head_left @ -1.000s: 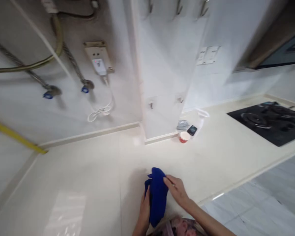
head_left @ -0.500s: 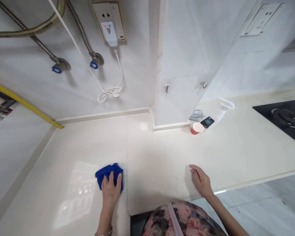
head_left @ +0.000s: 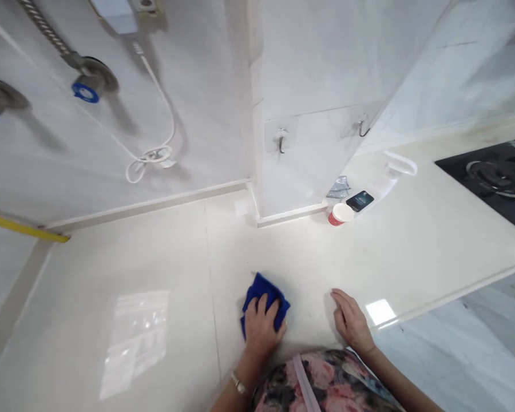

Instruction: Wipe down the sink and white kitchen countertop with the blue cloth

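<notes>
My left hand (head_left: 261, 329) presses down on a folded blue cloth (head_left: 262, 293) that lies on the cream countertop (head_left: 154, 286), near its front edge. The fingers lie over the cloth and bend slightly around it. My right hand (head_left: 352, 324) rests flat on the counter a little to the right, fingers stretched out, holding nothing.
A red paper cup (head_left: 340, 214), a dark phone (head_left: 360, 201), a crumpled foil wrapper (head_left: 339, 187) and a white plastic piece (head_left: 401, 166) sit by the tiled pillar. A black gas hob (head_left: 493, 180) lies at the far right. Hoses, blue valves (head_left: 84, 91) and a white cord (head_left: 152, 155) hang on the wall.
My left hand has slid the blue cloth to the right across the counter, closer to my right hand, which stays planted. One second ago both hands were holding the cloth up.
</notes>
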Motion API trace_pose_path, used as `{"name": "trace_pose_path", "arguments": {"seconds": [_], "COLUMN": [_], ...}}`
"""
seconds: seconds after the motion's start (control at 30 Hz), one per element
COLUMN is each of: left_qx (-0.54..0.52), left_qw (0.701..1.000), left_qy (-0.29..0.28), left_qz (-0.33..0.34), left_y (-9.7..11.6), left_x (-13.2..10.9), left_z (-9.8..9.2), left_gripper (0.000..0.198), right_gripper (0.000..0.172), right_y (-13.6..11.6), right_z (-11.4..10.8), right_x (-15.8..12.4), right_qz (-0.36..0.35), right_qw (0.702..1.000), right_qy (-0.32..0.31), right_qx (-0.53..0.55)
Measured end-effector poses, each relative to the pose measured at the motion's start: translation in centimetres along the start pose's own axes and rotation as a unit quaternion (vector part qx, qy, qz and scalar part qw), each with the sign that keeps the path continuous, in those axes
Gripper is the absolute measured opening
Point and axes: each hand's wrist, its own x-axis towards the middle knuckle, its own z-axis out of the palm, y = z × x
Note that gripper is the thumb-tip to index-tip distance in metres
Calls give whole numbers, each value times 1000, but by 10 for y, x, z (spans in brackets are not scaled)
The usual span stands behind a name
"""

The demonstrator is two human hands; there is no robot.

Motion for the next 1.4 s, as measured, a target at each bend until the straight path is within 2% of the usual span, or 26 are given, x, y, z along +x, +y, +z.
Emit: {"name": "trace_pose_path", "arguments": {"seconds": [0.07,0.1,0.17,0.27,0.43,0.53,0.73,0.87,1.0,1.07,1.13,1.23,1.4], "left_qx": [-10,-17,-27,-28,5,15,-11,-27,-42,-53,-58,-52,-34], "left_qw": [1000,1000,1000,999,986,979,981,979,982,987,990,992,997], "left_qy": [-11,-14,-11,9,62,63,30,22,14,4,1,8,7], "left_qz": [0,-3,-8,-39,-156,-195,-190,-201,-183,-155,-132,-119,-71], "left_y": [22,26,19,-26,-124,-153,-153,-156,-163,-161,-155,-135,-83], "left_x": [42,65,110,159,213,251,331,365,373,365,347,302,202], "left_z": [16,24,37,46,33,32,67,81,76,69,61,53,40], "left_gripper": [44,42,39,39,49,50,51,46,48,49,51,55,53], "right_gripper": [49,50,51,51,48,47,51,49,45,44,46,50,51], "right_y": [-3,-4,-7,-8,-8,-7,2,5,0,-5,-9,-12,-10], "right_z": [-2,-2,-3,-3,1,2,-1,-4,-2,-1,1,3,6], "right_x": [1,1,1,1,-5,-10,-25,-30,-20,-11,-2,7,9], "right_qz": [9,12,17,23,35,48,53,58,54,58,59,57,58], "right_qw": [1000,1000,1000,1000,999,998,998,997,997,996,997,998,998], "right_qy": [-3,-3,-1,4,3,-6,-26,-45,-33,-28,-18,6,24], "right_qx": [5,8,11,7,-17,-31,-32,-31,-46,-54,-51,-29,-3]}}
